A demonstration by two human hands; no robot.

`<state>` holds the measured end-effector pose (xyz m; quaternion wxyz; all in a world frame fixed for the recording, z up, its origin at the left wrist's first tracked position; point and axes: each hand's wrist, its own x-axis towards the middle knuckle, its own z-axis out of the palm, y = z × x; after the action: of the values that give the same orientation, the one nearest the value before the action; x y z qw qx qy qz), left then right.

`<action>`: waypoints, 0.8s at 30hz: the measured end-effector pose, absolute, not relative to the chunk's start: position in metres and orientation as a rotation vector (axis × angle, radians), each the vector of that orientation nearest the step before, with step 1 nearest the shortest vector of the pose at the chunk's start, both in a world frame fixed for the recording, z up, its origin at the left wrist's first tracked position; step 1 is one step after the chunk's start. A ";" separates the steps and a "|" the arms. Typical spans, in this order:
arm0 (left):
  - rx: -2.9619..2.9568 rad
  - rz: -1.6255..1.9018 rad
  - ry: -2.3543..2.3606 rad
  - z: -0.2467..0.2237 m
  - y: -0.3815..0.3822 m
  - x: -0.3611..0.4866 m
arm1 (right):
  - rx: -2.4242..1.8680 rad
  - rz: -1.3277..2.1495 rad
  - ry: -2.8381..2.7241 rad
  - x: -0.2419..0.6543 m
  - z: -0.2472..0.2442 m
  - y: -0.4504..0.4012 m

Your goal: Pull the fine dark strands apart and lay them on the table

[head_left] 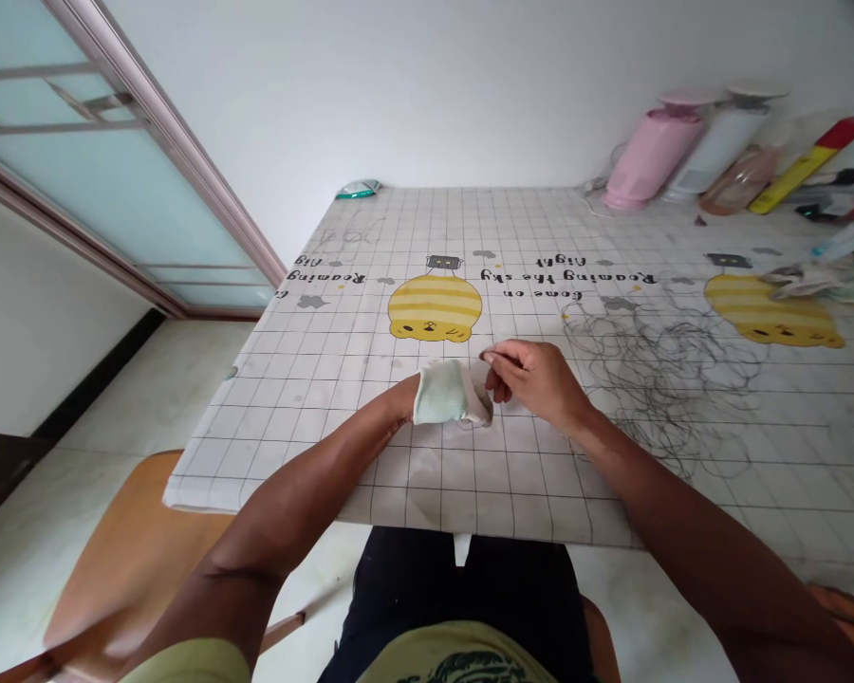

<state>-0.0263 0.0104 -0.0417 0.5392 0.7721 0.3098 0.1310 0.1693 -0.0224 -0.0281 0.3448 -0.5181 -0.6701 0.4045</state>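
Note:
Over my left hand (482,408) is pulled a small pale green and white knitted piece (441,394) that looks like a sock. It covers the hand from wrist to knuckles, so the fingers barely show. Just to the right of it, my right hand (530,375) is closed in a pinch, thumb against forefinger, close to the knitted piece's far end. What sits in the pinch is too small to make out. Both hands are just above the table's checked cloth (342,379). A loose tangle of dark thin strands (655,370) lies right of my right hand.
Along the back right stand a pink cylinder (655,156), a white cylinder (718,147), a bottle (740,180) and a yellow-red item (804,171). Crumpled cloth (826,280) lies at right. A green-white packet (358,189) rests at the back left corner. A chair (128,541) stands left.

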 end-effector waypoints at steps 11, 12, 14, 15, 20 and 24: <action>1.677 0.268 0.818 -0.033 0.008 -0.019 | -1.340 0.720 -1.942 0.174 -0.030 -0.013; 1.609 0.325 0.862 -0.032 0.008 -0.016 | -1.340 0.771 -1.883 0.176 -0.028 -0.012; 1.456 0.476 0.949 -0.029 0.009 -0.013 | -1.332 0.868 -1.756 0.183 -0.023 -0.010; 1.391 0.559 0.968 -0.029 0.011 -0.012 | -1.320 0.917 -1.710 0.185 -0.022 -0.010; 1.317 0.893 0.938 -0.028 0.018 -0.015 | -1.166 1.234 -1.755 0.183 -0.022 -0.015; 1.311 0.969 0.913 -0.023 0.014 -0.016 | -1.103 1.223 -1.759 0.168 -0.022 -0.024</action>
<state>-0.0155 0.0144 -0.0232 0.5944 0.5644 0.3928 0.4170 0.1680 -0.0243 -0.0221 0.3579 -0.4276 -0.6815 0.4740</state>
